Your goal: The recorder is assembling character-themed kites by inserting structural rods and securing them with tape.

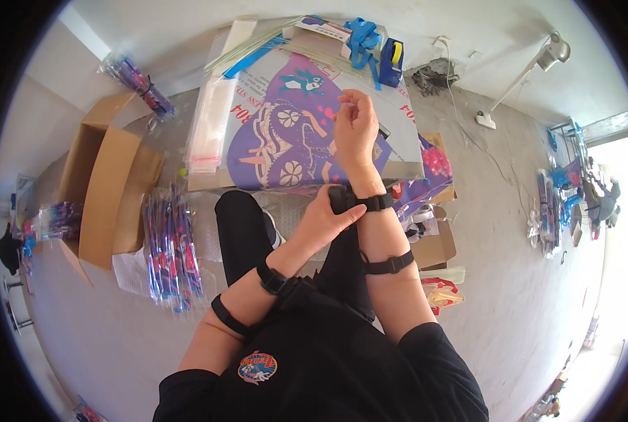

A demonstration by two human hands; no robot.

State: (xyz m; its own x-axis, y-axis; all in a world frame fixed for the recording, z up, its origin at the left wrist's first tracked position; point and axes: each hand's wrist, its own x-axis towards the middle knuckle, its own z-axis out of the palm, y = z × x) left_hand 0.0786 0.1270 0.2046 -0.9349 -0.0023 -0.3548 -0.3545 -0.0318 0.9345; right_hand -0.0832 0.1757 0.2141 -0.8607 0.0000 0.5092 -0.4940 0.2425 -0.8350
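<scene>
My left hand [326, 216] is closed round a small black device [340, 200] strapped at my right wrist, its thumb lying across the band. Past it, my right hand [356, 130] is raised over the table, fingers loosely curled and apart with nothing visible in them. Beneath the right hand lies a purple printed sheet [279, 133] with white flower shapes, a teal figure and pink hearts. It covers much of the grey tabletop [398, 151]. A dark flat object partly shows behind the right hand; its kind is hidden.
Along the table's far edge are thin pale sticks [257, 48], blue ribbon [362, 43] and a blue tape dispenser [391, 63]. Clear plastic sleeves [210, 133] line its left side. Cardboard boxes [106, 190] and wrapped bundles [172, 253] stand left; a white lamp [521, 81] is at right.
</scene>
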